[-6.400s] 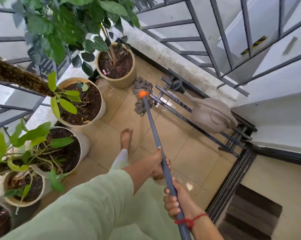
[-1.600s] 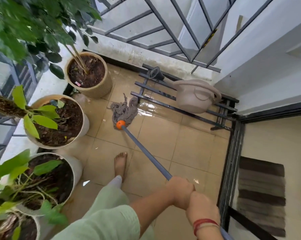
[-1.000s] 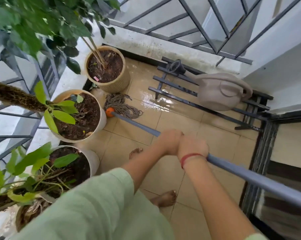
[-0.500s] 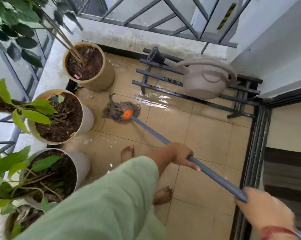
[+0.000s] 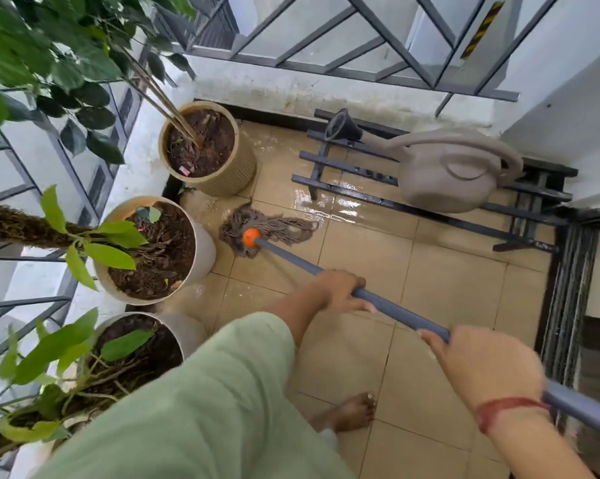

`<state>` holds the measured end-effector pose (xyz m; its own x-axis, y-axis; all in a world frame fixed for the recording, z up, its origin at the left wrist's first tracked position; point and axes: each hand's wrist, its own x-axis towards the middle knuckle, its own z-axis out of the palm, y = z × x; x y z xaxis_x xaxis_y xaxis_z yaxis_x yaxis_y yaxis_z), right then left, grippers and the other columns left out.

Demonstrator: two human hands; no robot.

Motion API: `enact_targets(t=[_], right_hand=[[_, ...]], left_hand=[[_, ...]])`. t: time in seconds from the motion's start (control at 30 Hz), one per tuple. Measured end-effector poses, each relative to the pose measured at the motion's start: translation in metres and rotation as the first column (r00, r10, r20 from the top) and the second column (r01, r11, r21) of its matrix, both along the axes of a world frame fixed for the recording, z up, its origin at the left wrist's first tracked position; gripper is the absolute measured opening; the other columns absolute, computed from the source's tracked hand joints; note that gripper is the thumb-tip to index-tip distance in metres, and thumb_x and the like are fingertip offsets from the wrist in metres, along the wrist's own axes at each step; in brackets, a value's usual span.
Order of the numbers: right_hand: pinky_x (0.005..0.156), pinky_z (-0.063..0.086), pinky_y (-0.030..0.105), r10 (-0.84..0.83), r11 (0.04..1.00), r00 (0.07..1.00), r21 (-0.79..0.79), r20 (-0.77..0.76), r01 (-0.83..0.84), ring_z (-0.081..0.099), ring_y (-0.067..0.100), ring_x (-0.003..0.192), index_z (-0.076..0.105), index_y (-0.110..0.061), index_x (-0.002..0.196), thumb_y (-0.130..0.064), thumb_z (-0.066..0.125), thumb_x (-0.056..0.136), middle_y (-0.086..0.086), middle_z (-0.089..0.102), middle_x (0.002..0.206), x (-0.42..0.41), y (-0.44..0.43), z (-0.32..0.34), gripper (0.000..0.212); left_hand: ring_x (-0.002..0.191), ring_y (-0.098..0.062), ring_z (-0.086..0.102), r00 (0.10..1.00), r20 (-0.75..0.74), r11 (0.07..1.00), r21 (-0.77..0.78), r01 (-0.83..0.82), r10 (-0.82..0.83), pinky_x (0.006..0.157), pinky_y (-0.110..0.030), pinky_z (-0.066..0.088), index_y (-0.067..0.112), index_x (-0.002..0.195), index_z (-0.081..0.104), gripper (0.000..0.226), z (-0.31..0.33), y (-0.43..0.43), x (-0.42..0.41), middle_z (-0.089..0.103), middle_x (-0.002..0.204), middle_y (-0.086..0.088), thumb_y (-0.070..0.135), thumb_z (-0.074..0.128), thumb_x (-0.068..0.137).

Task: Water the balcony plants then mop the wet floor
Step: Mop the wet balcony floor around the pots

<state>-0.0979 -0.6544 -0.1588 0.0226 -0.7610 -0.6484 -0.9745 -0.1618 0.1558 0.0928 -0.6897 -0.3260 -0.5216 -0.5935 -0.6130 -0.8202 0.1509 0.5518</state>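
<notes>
Here, three pots (image 5: 205, 247) of soil and plants line the left edge. The mop head (image 5: 277, 224) lies on wet tile (image 5: 447, 281) just right of the middle pot, and its handle (image 5: 291, 261) slants near-right. The left hand (image 5: 340, 288) grips mid-handle and the right hand (image 5: 488, 364) clasps it nearer. Bare tile stays open beyond the handle. Far right, a can (image 5: 454, 181) rests on a rack (image 5: 360, 198).

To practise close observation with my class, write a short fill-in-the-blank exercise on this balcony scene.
The left hand and right hand both grip the ____ handle.
Its stringy head has an ____ collar.
The ____ sits on the black rack.
Missing words: mop; orange; watering can.
</notes>
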Motion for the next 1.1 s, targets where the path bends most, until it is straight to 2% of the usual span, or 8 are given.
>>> enact_targets(t=[0.13, 0.33, 0.53, 0.63, 0.73, 0.8, 0.93, 1.1], right_hand=[[0.065, 0.041, 0.029, 0.069, 0.996, 0.989, -0.063, 0.131, -0.061, 0.065, 0.021, 0.086, 0.054, -0.021, 0.092, -0.051, 0.027, 0.098, -0.001, 0.062, 0.084, 0.066, -0.026, -0.037, 0.041], [0.055, 0.035, 0.026, 0.04, 0.999, 0.987, 0.01, 0.155, -0.042, 0.057, 0.021, 0.072, 0.054, -0.02, 0.103, -0.052, 0.028, 0.097, 0.0, 0.058, 0.08, 0.085, -0.003, -0.053, 0.042], [0.075, 0.046, 0.031, -0.292, 0.935, 0.955, 0.227, 0.055, 0.273, 0.061, 0.017, 0.086, 0.053, -0.025, 0.084, -0.072, 0.023, 0.086, -0.003, 0.063, 0.089, -0.023, 0.047, -0.028, 0.057], [0.085, 0.045, 0.034, -0.571, 0.79, 0.821, 0.274, 0.004, 0.548, 0.061, 0.024, 0.088, 0.061, -0.014, 0.094, -0.102, 0.012, 0.036, 0.012, 0.065, 0.092, -0.06, 0.069, -0.016, 0.117], [0.068, 0.042, 0.027, -0.487, 0.84, 0.873, 0.255, -0.034, 0.478, 0.053, 0.013, 0.061, 0.047, -0.027, 0.077, -0.096, -0.02, 0.009, -0.002, 0.058, 0.068, -0.079, 0.074, -0.005, 0.118], [0.067, 0.045, 0.022, -0.411, 0.885, 0.91, 0.216, -0.052, 0.412, 0.052, 0.005, 0.059, 0.04, -0.027, 0.07, -0.091, -0.025, 0.023, -0.008, 0.054, 0.065, -0.062, 0.057, 0.015, 0.103], [0.059, 0.049, 0.025, -0.114, 0.984, 0.986, 0.125, -0.122, 0.129, 0.057, 0.011, 0.061, 0.047, -0.022, 0.073, -0.068, 0.007, 0.086, -0.008, 0.053, 0.063, 0.007, 0.015, 0.029, 0.062], [0.062, 0.036, 0.028, 0.081, 0.989, 0.996, -0.124, 0.041, -0.075, 0.064, 0.022, 0.089, 0.06, -0.02, 0.098, -0.051, 0.034, 0.096, 0.0, 0.065, 0.092, 0.087, -0.04, -0.007, 0.041]], left_hand=[[0.092, -0.028, 0.057, 0.995, 0.061, 0.996, -0.009, -0.084, 0.085, 0.078, -0.035, 0.044, 0.007, 0.107, 0.054, 0.058, -0.016, -0.019, 0.081, 0.059, 0.098, -0.009, 0.061, 0.052, 0.085], [0.096, -0.028, 0.055, 0.992, 0.123, 0.999, 0.013, -0.034, 0.033, 0.083, -0.037, 0.043, 0.006, 0.108, 0.054, 0.064, -0.016, -0.01, 0.108, 0.058, 0.101, -0.012, 0.064, 0.053, 0.082], [0.087, -0.026, 0.054, 0.989, 0.0, 0.989, -0.005, 0.149, -0.149, 0.081, -0.037, 0.04, 0.011, 0.095, 0.054, 0.109, -0.004, 0.034, -0.007, 0.06, 0.093, -0.008, 0.098, 0.003, 0.052], [0.075, -0.024, 0.049, 0.963, -0.055, 0.963, 0.028, 0.267, -0.265, 0.074, -0.036, 0.039, 0.015, 0.083, 0.047, 0.093, 0.011, 0.044, -0.059, 0.055, 0.081, -0.004, 0.095, 0.007, 0.057], [0.074, -0.023, 0.048, 0.952, -0.082, 0.955, -0.053, 0.29, -0.294, 0.071, -0.035, 0.039, 0.018, 0.081, 0.044, 0.085, 0.017, 0.044, -0.079, 0.052, 0.078, -0.001, 0.094, 0.01, 0.062], [0.076, -0.022, 0.052, 0.963, -0.098, 0.963, -0.116, 0.241, -0.253, 0.071, -0.035, 0.04, 0.018, 0.083, 0.046, 0.095, 0.013, 0.038, -0.069, 0.056, 0.08, -0.001, 0.093, -0.003, 0.052], [0.079, -0.021, 0.054, 0.99, -0.123, 0.982, -0.181, 0.048, -0.071, 0.069, -0.033, 0.041, 0.015, 0.091, 0.053, 0.111, 0.006, 0.01, -0.012, 0.06, 0.086, -0.004, 0.096, -0.011, 0.049], [0.084, -0.023, 0.053, 0.991, -0.059, 0.978, -0.167, -0.128, 0.12, 0.075, -0.035, 0.043, 0.006, 0.1, 0.054, 0.102, 0.003, -0.028, 0.088, 0.059, 0.094, -0.01, 0.092, 0.019, 0.058]])
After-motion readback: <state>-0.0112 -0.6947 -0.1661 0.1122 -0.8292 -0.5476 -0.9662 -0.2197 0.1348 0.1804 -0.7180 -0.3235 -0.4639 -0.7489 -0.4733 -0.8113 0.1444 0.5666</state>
